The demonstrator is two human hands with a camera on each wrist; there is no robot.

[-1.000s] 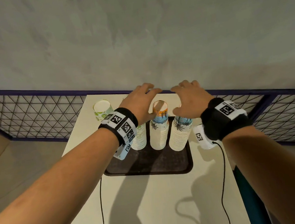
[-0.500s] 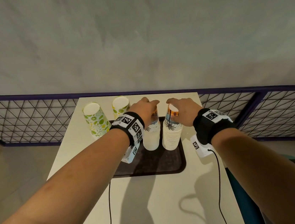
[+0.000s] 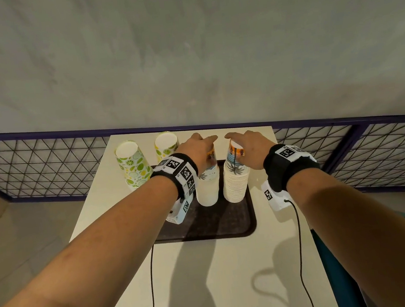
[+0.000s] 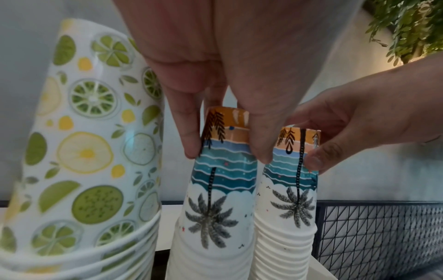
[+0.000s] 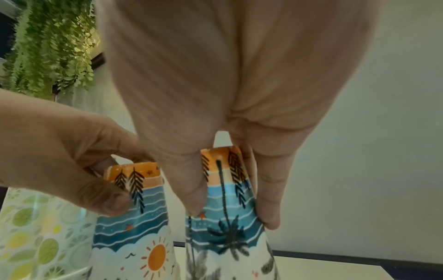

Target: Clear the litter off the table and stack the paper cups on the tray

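A dark brown tray [image 3: 217, 224] lies on the cream table [image 3: 212, 279]. Two stacks of upside-down palm-print paper cups stand side by side on it. My left hand [image 3: 203, 149] [image 4: 226, 154] grips the top of the left stack [image 3: 208, 190] [image 4: 215, 208] between thumb and fingers. My right hand [image 3: 242, 147] [image 5: 232, 216] grips the top of the right stack [image 3: 235, 182] [image 5: 227, 246] the same way. Two lime-print cup stacks [image 3: 134, 166] [image 3: 166, 145] stand at the tray's back left; my arm hides whether they sit on it.
A purple-framed wire mesh fence [image 3: 45, 167] runs behind the table in front of a grey wall. Black cables [image 3: 151, 287] hang from both wrists over the table's near part. A teal object [image 3: 330, 265] sits beside the table's right edge. Hanging greenery [image 5: 48, 47] is off to one side.
Both hands have come down from over the palm-print stacks, and their fingers have curled round the stack tops. The head view has pulled back, so both lime-print stacks now show.
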